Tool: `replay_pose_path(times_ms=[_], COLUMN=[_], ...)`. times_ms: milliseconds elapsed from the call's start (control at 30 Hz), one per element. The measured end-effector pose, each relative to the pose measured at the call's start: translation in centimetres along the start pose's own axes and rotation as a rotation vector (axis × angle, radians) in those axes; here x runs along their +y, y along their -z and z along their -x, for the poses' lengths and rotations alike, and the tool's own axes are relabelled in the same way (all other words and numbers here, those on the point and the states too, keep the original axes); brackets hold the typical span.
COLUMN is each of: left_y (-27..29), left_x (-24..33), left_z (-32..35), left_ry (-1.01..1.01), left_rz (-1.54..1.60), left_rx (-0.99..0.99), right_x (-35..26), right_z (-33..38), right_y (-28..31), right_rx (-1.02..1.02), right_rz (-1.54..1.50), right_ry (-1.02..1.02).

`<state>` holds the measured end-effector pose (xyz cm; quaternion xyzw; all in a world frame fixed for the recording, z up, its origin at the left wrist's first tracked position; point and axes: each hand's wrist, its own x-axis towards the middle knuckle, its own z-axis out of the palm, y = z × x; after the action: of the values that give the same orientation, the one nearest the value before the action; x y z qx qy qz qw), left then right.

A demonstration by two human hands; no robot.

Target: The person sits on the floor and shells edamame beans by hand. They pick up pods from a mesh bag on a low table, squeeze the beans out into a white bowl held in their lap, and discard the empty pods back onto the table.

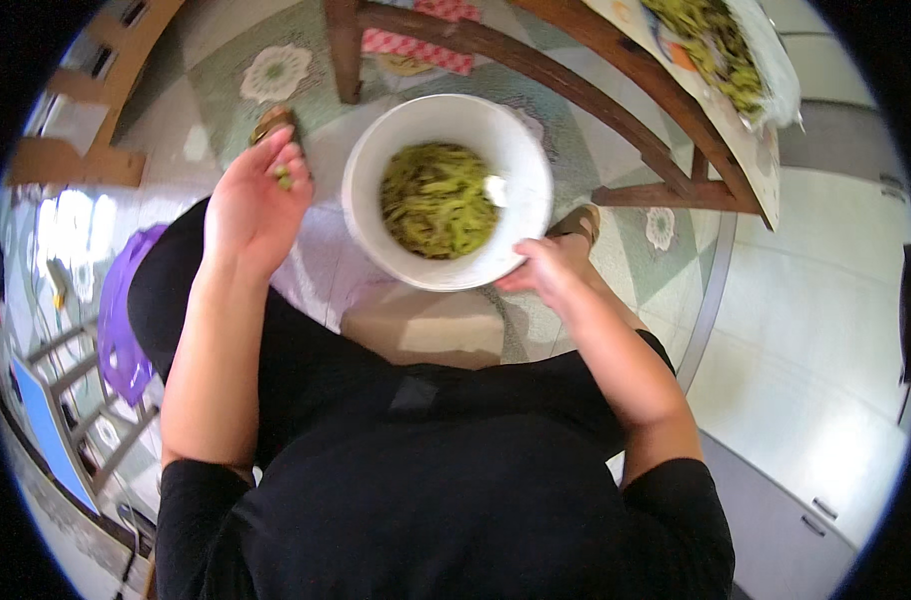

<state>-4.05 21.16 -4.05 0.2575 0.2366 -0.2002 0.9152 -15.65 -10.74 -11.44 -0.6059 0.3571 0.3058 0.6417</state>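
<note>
A black shirt (pixel 446 480) lies nearest; beyond it, the left grip (pixel 251 215) is turned palm up beside the white bucket (pixel 366 205), fingers curled loosely round a few small green pieces (pixel 283 178), well clear of the rim; the right grip (pixel 544 272) clasps the bucket's near right rim; the bucket sits ahead of the body, between 2 sandalled feet, with a heap of green pods or shells (pixel 438 200) at its bottom; whether it rests on the floor I cannot tell; more green matter (pixel 721 55) lies on the worktop (pixel 751 165) at upper right; the step in hand looks like handling small pieces while 1 hand steadies the bucket; the next move calls for keeping the left fingers cupped and the rim steady.
</note>
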Motion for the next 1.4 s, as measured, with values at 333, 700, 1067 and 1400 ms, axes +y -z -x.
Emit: replay_pose_path(times_ms=[333,700,1067,1400], left_y=[-1.4,-4.5,-4.9,-6.3], left_x=[-2.4,-7.3,-8.3,-10.3], left_z=[-1.9,-4.4,-7.4,-7.5], left_ry=[0.078,0.322,0.358,0.397], left_rz=[-0.231,-0.416,-0.403,-0.42], left_rx=[0.119,0.16,0.277,0.274], right_x=[-2.5,-2.4,-8.3,-7.4], right_z=[-7.2,-34.3,-42.7,-37.5], right_y=[2.9,16.1,15.2,15.2], right_rx=[-0.332,0.735,0.857,0.796], right_rz=[0.537,1.084,1.054,0.926], right_ry=[-0.164,0.718,0.467,0.533])
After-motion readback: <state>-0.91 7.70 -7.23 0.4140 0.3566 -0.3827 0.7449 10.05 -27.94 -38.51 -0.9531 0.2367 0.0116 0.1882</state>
